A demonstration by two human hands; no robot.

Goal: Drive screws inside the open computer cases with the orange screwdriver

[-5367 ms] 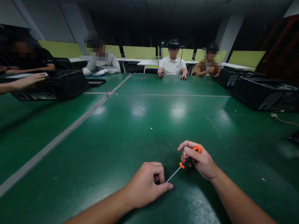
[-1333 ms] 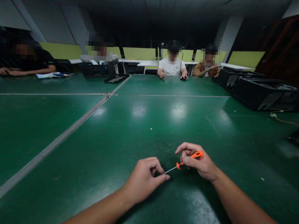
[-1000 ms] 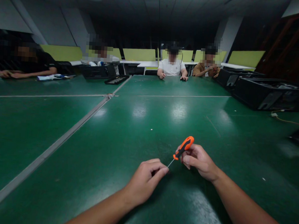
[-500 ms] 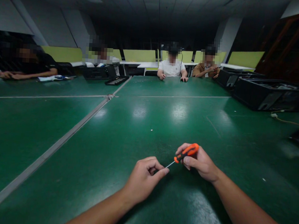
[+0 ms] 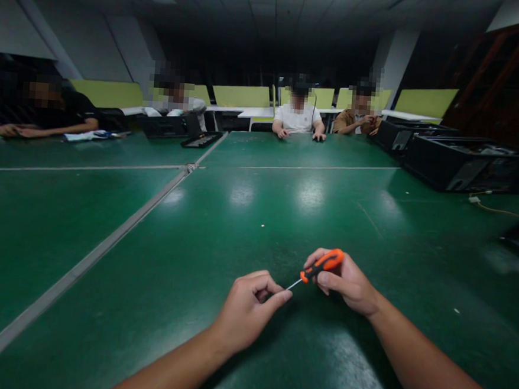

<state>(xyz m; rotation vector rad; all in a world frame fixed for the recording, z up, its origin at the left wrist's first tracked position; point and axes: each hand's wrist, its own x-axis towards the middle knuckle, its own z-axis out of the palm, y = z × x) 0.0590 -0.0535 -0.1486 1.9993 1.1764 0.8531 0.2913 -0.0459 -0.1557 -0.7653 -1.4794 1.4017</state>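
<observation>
An orange and black screwdriver (image 5: 324,264) is held just over the green table (image 5: 154,305), its thin metal shaft slanting down to the left. My right hand (image 5: 351,285) grips the handle, thumb on the near side and fingers behind it. With thumb and forefinger pinched together, my left hand (image 5: 249,312) holds the tip end of the shaft. The very tip is hidden between those fingers, and I cannot tell whether anything small is there with it.
Open black computer cases (image 5: 470,165) stand at the right, with a cable connector (image 5: 475,199) beside them. A grey strip (image 5: 119,232) runs diagonally along a table seam. A small white bit (image 5: 262,225) lies ahead of my hands. Several people sit at the far side, one in a white shirt (image 5: 296,120).
Both hands and the screwdriver keep almost the same pose. The whole view has shifted very slightly.
</observation>
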